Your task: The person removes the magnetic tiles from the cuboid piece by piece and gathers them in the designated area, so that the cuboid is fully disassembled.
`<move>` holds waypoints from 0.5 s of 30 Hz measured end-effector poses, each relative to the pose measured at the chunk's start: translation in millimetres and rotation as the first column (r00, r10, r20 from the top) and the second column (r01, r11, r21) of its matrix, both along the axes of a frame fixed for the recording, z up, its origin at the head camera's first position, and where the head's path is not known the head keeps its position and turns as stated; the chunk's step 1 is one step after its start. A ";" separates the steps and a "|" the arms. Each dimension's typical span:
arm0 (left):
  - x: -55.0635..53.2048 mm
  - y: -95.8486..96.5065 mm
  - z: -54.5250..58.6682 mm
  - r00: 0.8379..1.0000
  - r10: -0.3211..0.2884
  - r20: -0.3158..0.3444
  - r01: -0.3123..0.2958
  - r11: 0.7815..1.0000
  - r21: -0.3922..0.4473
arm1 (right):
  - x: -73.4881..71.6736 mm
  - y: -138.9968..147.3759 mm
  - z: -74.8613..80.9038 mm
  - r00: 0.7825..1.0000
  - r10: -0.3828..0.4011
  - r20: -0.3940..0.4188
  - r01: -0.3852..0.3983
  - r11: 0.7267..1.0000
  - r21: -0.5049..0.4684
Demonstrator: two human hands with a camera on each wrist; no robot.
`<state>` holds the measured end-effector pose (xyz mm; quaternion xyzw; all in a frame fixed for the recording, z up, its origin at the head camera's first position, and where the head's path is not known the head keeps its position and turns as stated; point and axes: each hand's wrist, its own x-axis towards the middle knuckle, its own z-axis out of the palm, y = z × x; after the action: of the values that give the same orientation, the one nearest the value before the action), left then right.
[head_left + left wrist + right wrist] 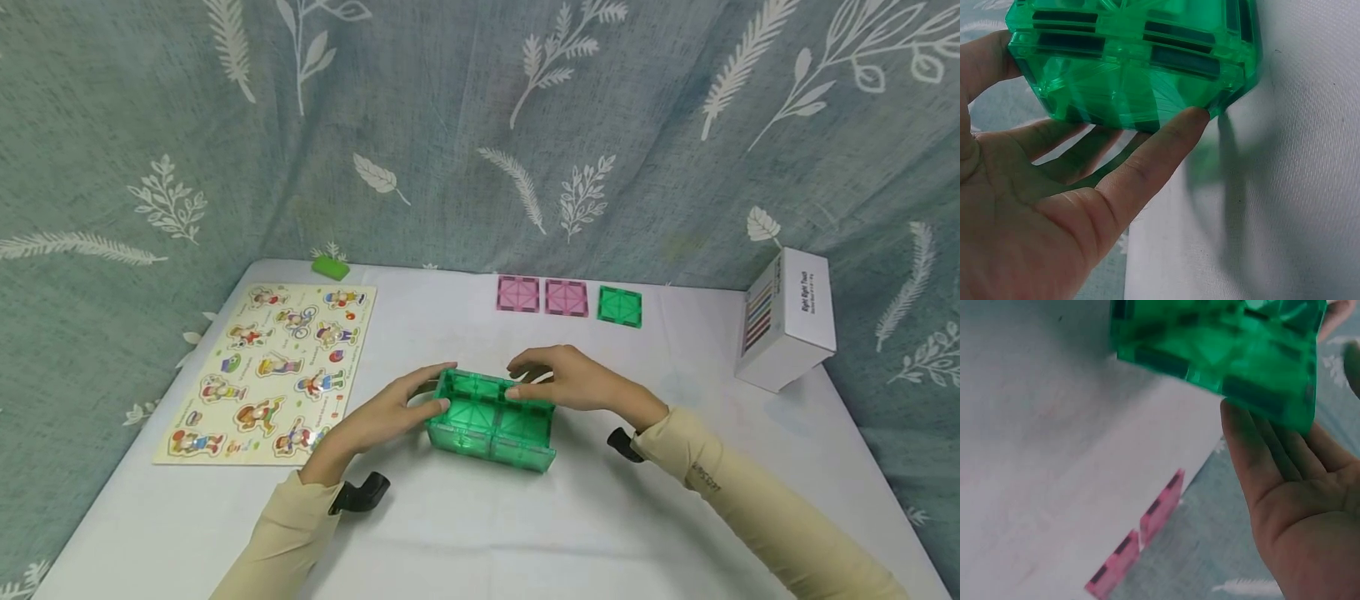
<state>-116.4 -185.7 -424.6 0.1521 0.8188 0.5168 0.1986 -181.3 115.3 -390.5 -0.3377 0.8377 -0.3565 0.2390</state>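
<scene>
A green box of magnetic tiles (491, 450), open at the top, stands on the white table in front of me. My left hand (393, 414) grips its left end, thumb at the near corner and index finger at the far corner. In the left wrist view that end panel (1116, 87) shows dark magnet strips along its edge. My right hand (577, 379) is at the back wall, with its thumb over the top edge. The right wrist view has straight fingers (1250, 444) against the lower edge of a green tile (1222, 350), the thumb apart from it.
Two pink tiles (518, 294) and a loose green tile (620, 307) lie at the back. To the left is a picture puzzle board (281, 367), with a small green block (330, 267) behind it. A white carton (787, 321) stands at the right edge.
</scene>
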 end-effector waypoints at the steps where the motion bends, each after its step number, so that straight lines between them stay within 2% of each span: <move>1: -0.1 0.1 0.3 1.000 -0.001 0.000 0.001 1.000 0.002 | 0.7 -1.4 0.1 1.000 0.017 0.005 -0.017 1.000 0.011; 5: -0.5 0.2 0.9 1.000 -0.004 -0.004 0.004 1.000 0.011 | 2.6 -6.1 1.6 0.998 0.051 -0.022 -0.050 0.996 0.071; 9: 0.1 -0.1 0.8 1.000 -0.006 -0.006 0.006 1.000 0.015 | 3.6 -9.3 2.8 0.991 0.094 -0.098 -0.081 0.988 0.130; 15: 1.4 -1.1 -0.2 1.000 -0.010 0.001 0.010 1.000 0.016 | 5.0 -10.9 -1.7 0.986 0.124 -0.113 -0.102 0.978 0.183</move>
<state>-115.0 -186.8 -424.8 0.1576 0.8137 0.5225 0.2003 -176.2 104.4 -392.1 -0.3837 0.8587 -0.2448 0.2357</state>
